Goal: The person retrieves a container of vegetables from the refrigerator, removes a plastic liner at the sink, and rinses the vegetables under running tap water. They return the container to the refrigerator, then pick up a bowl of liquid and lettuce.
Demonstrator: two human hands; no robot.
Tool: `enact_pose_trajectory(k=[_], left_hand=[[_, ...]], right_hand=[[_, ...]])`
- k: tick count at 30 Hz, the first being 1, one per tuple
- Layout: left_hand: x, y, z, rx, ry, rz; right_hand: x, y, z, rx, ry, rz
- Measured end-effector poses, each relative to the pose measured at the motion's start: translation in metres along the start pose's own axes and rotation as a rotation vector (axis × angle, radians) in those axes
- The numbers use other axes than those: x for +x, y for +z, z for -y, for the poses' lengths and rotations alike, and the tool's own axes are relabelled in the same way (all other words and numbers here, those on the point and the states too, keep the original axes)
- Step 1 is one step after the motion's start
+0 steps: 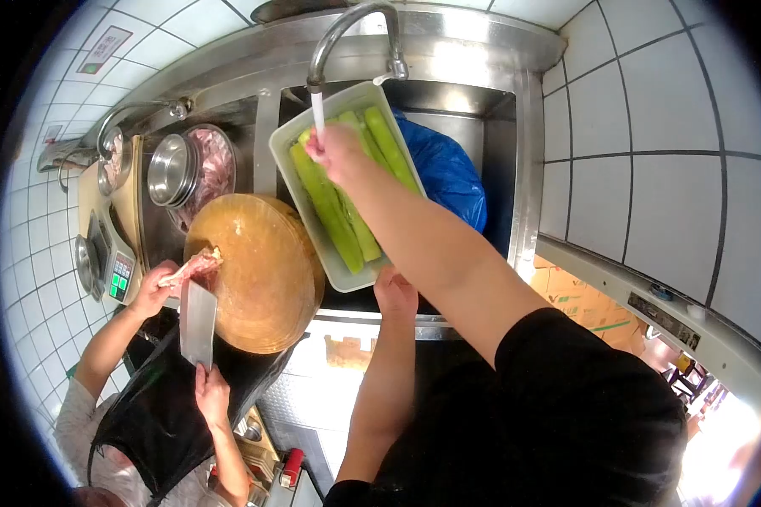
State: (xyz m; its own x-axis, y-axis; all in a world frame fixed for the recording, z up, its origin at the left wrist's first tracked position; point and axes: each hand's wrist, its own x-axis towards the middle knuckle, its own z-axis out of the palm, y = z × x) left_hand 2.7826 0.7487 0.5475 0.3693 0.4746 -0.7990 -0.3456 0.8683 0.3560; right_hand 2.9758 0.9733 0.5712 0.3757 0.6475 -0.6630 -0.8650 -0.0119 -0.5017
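Green vegetable lengths (325,211) lie in the tub (357,282), upper centre; with the left hand (396,294) holding its lower edge, steady it (wet plastic slips) and turn pieces under the water stream (318,112); right hand (336,150) blurred, grip unclear

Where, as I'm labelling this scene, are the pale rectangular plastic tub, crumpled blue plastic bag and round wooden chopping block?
Pale rectangular plastic tub (349,282), head view: lower-left corner.
Crumpled blue plastic bag (448,176), head view: visible middle.
Round wooden chopping block (249,283), head view: top face.
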Motion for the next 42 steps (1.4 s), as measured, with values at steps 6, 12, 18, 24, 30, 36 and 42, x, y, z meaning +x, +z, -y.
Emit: enact_pose_trajectory(k=[6,12,18,24,30,36,42], left_hand=[[-0.004,0.012,-0.004,-0.140,0.101,0.150],[0.004,0.009,-0.003,-0.078,0.066,0.194],[-0.002,0.013,-0.006,-0.063,0.092,0.263],[0.002,-0.006,-0.005,-0.089,0.003,0.298],[-0.007,-0.003,-0.008,-0.126,-0.054,0.375],[0.002,0.013,-0.003,-0.055,0.032,0.212],[-0.002,0.025,-0.005,-0.083,0.100,0.226]], right_hand=[[-0.018,-0.065,-0.013,-1.491,-0.630,-0.452],[-0.043,-0.079,-0.022,-1.534,-0.247,-0.428],[-0.071,-0.073,-0.025,-1.434,-0.217,-0.348],[-0.129,-0.040,-0.046,-1.500,-0.252,-0.131],[-0.126,-0.052,-0.075,-1.786,-0.452,-0.139],[-0.116,-0.079,-0.035,-1.682,-0.364,-0.187],[-0.108,-0.097,-0.011,-1.539,-0.313,-0.266]])
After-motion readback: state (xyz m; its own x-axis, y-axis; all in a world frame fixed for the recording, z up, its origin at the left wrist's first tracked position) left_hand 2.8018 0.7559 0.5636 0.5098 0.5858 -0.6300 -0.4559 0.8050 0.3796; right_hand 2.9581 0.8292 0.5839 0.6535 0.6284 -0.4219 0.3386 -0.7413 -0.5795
